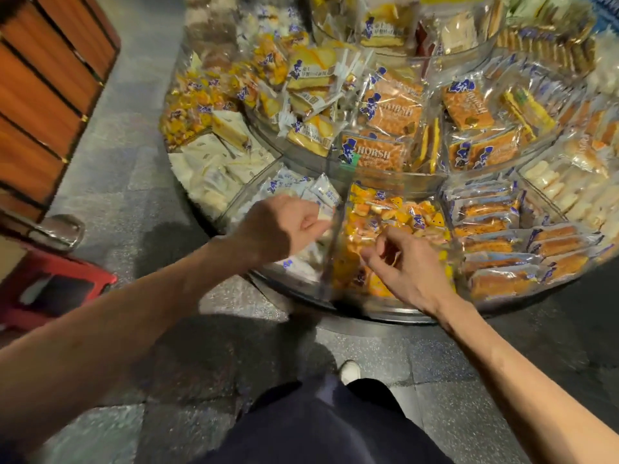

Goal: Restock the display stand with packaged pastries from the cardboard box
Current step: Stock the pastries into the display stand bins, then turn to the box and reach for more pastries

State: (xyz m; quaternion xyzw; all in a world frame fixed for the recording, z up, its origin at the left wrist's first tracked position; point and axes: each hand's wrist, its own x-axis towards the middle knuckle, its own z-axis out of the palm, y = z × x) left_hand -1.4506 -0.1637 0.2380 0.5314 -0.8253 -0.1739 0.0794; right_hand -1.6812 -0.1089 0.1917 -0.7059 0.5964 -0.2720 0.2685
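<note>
On the bottom tier of the round display stand (368,320), packaged pastries are lying in wedge-shaped compartments: white packets (322,192) at the left, small orange and yellow packets (420,222) in the middle, and long brown pastries in clear wrappers (495,243) at the right. A clear divider (330,259) is separating the white packets from the orange ones. The left hand (284,226) is hovering over the white packets with its fingers curled into a fist, though I cannot tell whether it is gripping a packet. The right hand (408,266) is reaching over the orange packets, its fingers loosely bent and spread, holding nothing visible. HORSH-labelled packets (375,155) are filling the tier above. A red stool (57,279) is standing on the stone floor (134,195) at the left, near a wooden slatted panel (43,78).
</note>
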